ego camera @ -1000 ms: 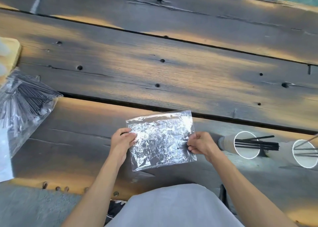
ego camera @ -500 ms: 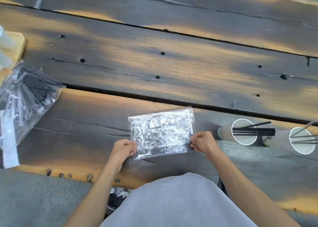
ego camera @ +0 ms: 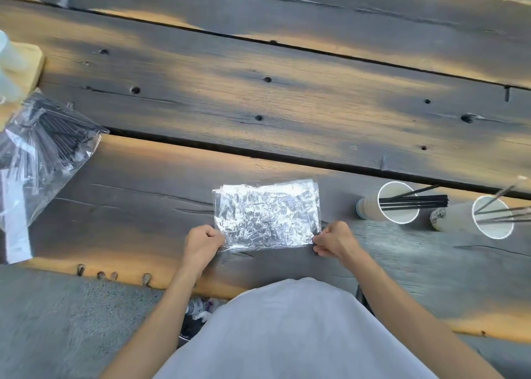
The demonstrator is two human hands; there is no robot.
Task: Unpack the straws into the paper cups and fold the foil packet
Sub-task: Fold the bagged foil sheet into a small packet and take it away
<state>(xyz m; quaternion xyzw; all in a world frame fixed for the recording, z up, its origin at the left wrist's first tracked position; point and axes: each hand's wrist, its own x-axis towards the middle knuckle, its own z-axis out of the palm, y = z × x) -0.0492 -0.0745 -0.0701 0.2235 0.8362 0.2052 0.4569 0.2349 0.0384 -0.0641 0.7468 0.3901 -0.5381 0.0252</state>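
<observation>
A crinkled silver foil packet [ego camera: 267, 213] lies flat on the near plank of the wooden table [ego camera: 287, 105]. My left hand [ego camera: 202, 243] pinches its near left corner, and my right hand [ego camera: 334, 240] pinches its near right corner. To the right stand two paper cups. The nearer cup [ego camera: 398, 203] holds several black straws [ego camera: 413, 201]. The farther cup [ego camera: 492, 217] holds thin straws too.
A clear plastic bag [ego camera: 43, 154] with many black straws lies at the table's left edge, beside a pale wooden block [ego camera: 27, 65]. The table's near edge runs just behind my hands, with grey floor [ego camera: 57, 321] below.
Both hands have slid down the packet's sides from its middle to its near corners. The packet now lies flatter on the plank.
</observation>
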